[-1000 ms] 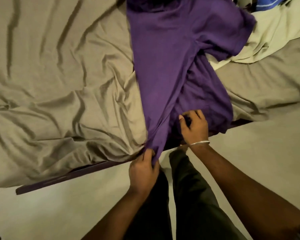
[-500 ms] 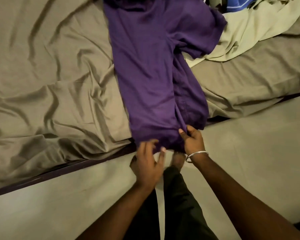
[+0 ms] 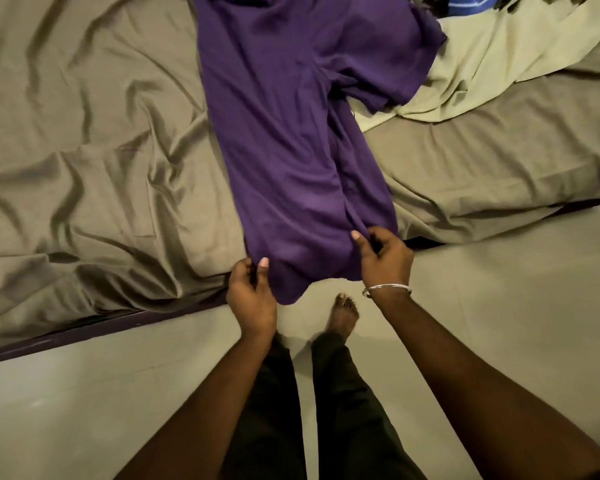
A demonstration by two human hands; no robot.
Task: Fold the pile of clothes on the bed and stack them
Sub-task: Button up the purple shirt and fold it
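Rumpled bed sheet [image 3: 84,168] — purple shirt [image 3: 291,150] hem pinched by left hand [image 3: 252,299] and right hand [image 3: 385,259].

A purple T-shirt [image 3: 291,140] lies lengthwise across the bed [image 3: 84,161], folded narrow along its body, one short sleeve spread out to the right over a pale green garment [image 3: 492,64]. Its hem end hangs just over the bed's near edge, where the left hand [image 3: 252,299] pinches the left corner and the right hand [image 3: 385,258] pinches the right. The cloth is smooth with a few long creases. Behind, at the top right, the rest of the pile shows as crumpled green fabric and a scrap of blue cloth [image 3: 471,3] with pale stripes.
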